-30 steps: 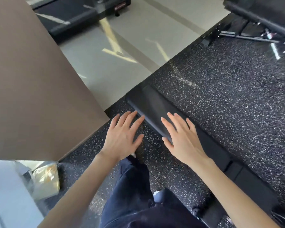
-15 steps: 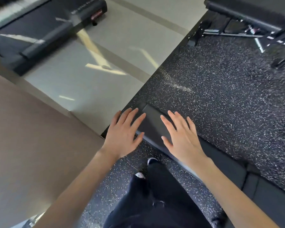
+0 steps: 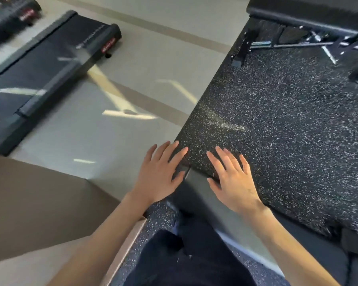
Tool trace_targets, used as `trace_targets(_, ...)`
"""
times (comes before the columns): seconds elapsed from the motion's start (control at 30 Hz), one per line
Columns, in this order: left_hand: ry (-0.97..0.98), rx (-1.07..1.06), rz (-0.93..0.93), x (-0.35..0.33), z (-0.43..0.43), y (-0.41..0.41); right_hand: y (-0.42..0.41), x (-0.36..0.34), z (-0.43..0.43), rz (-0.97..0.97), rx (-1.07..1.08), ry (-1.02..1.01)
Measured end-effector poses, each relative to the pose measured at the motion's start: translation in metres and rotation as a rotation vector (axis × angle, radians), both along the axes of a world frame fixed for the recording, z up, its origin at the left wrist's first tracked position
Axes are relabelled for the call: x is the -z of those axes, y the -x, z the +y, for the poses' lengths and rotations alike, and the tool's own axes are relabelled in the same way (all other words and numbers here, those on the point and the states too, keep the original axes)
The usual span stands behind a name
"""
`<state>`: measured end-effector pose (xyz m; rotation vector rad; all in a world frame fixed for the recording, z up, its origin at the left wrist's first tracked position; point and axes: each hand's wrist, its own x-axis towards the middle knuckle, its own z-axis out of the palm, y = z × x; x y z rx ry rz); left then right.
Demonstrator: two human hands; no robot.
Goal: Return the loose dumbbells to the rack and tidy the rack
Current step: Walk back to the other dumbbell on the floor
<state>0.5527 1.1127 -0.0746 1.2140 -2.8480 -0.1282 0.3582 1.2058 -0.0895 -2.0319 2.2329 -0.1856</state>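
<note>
Search step, I'd say — left hand (image 3: 157, 178) and right hand (image 3: 234, 182) empty, fingers spread open above the rubber floor (image 3: 287, 131), no dumbbell or rack visible — next: locate one.

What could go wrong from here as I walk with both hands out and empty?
The black edge strip lies right ahead of your legs, seen between the open left hand and right hand: likely a trip risk. Further on, the bench frame sits low on the speckled mat and might catch a foot.
</note>
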Motion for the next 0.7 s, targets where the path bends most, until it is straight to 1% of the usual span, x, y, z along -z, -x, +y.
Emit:
trace_targets(0.1,0.014,0.032,0.002,-0.003,-0.045,0.011,0.017,-0.005,-0.033,-0.004,0.037,0.026)
trace_targets(0.2,-0.038,0.053,-0.043,-0.003,-0.069,0.022,0.024,-0.008,-0.052,-0.001,0.056,0.004)
trace_targets(0.33,-0.067,0.137,-0.030,-0.004,-0.105,0.045,0.034,-0.002,-0.075,0.017,0.132,-0.018)
trace_targets(0.53,-0.082,0.329,-0.115,0.006,-0.187,0.070,0.031,0.010,-0.129,0.005,0.324,0.008)
trace_targets(0.7,-0.065,0.475,-0.108,0.021,-0.275,0.084,0.018,0.028,-0.199,0.010,0.460,-0.047)
